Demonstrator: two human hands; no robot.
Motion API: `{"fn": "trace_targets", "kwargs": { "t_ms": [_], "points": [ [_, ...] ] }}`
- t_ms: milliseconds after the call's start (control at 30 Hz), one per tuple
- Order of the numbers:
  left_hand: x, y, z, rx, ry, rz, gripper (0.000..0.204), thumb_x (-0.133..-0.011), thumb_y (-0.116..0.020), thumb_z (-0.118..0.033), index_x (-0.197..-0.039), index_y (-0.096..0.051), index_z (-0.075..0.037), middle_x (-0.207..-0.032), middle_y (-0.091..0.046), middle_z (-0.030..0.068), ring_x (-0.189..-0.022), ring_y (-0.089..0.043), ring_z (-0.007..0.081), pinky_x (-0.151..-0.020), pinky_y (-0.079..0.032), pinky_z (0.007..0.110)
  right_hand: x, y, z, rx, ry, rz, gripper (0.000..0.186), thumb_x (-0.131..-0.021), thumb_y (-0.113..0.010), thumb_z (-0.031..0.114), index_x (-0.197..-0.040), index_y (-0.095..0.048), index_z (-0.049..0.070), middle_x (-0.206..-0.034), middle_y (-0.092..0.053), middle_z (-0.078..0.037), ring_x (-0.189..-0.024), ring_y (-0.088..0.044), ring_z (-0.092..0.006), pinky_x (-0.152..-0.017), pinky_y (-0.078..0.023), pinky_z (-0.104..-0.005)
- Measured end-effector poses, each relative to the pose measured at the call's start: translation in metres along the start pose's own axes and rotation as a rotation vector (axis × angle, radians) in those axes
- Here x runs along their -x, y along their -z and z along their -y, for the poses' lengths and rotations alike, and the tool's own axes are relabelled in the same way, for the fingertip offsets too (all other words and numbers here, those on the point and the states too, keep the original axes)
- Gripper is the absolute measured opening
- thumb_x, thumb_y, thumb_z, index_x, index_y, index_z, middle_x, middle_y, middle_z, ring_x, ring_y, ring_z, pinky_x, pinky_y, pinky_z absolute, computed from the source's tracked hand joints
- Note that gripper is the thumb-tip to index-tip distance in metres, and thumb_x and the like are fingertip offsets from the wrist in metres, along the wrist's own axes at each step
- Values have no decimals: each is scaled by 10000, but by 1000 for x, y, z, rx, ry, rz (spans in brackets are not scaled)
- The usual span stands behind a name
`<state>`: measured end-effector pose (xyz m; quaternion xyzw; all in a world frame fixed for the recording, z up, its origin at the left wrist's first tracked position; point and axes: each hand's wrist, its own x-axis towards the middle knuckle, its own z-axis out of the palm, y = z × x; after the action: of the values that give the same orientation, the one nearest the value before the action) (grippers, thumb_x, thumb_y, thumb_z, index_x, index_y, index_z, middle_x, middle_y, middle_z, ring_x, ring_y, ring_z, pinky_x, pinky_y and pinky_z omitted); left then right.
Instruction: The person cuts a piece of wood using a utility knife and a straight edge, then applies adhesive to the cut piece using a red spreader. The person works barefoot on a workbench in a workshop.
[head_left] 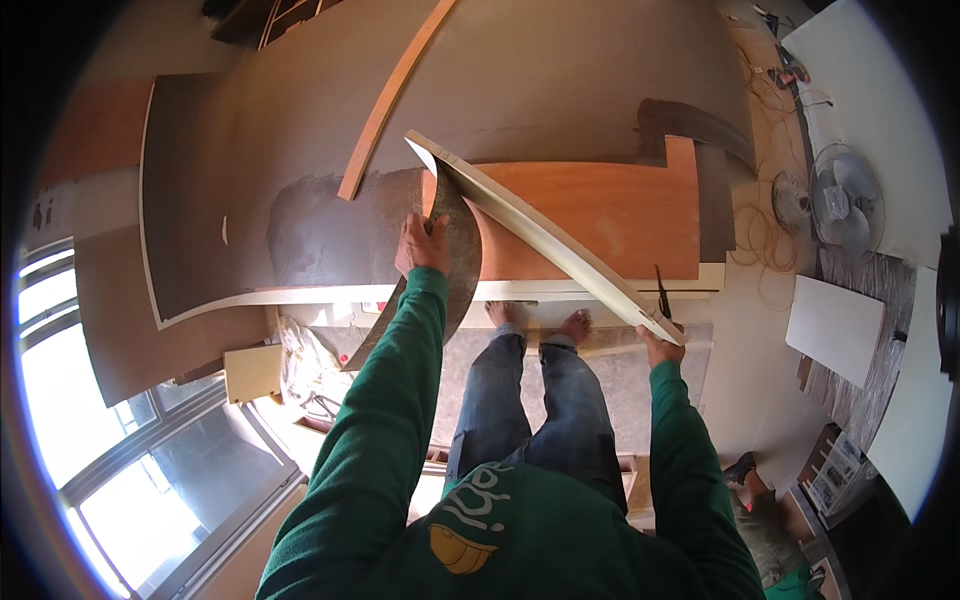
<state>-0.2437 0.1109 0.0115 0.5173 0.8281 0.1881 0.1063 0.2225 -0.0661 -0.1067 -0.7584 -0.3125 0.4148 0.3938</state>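
My left hand [422, 245] is closed around the edge of a curled strip of dark brown laminate [462, 255], which bends down past the bench edge. At my right, the other hand [662, 348] grips the near end of a long, narrow pale board [560, 245] standing on edge. The board runs diagonally away to the left, its far end touching or close to the top of the laminate strip. A thin dark tool [662, 290] sticks up beside my right hand; its kind and how it is held are hard to make out. Under the board lies an orange-brown wood panel [600, 210].
A large dark brown sheet [560, 75] covers the bench, with a wooden strip [395, 100] lying on it. Offcuts [700, 125] rest at the right. Beyond stand a fan [846, 200] and cables [765, 240]. Another person's foot [740, 470] shows at lower right; windows [180, 490] lie left.
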Motion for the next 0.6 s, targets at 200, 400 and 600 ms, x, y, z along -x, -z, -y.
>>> {"fn": "trace_targets", "kwargs": {
  "t_ms": [200,400,600],
  "points": [
    [26,15,28,-52,19,29,272,-911,-722,-314,-951,-577,-87,-999,-650,130,-923,-637,411,-768,-492,525,47,7,25,624,-88,168,547,-716,-888,184,-1059,-505,-3,-973,-672,-172,-836,-691,-306,-749,-557,-412],
    [18,41,52,293,71,82,370,-932,-703,-257,-1206,-522,-88,-1176,-659,157,-1074,-651,422,-855,-519,513,90,33,67,844,-91,147,461,-734,-833,184,-1039,-542,-3,-878,-648,-155,-795,-668,-337,-750,-544,-449],
    [-14,39,56,317,287,246,375,-961,-622,-255,-1275,-561,-59,-1189,-699,238,-1102,-659,451,-920,-529,520,105,-21,150,852,255,349,490,-754,-806,213,-1082,-548,-43,-1026,-605,-229,-955,-635,-406,-856,-523,-471]
  ]
}}
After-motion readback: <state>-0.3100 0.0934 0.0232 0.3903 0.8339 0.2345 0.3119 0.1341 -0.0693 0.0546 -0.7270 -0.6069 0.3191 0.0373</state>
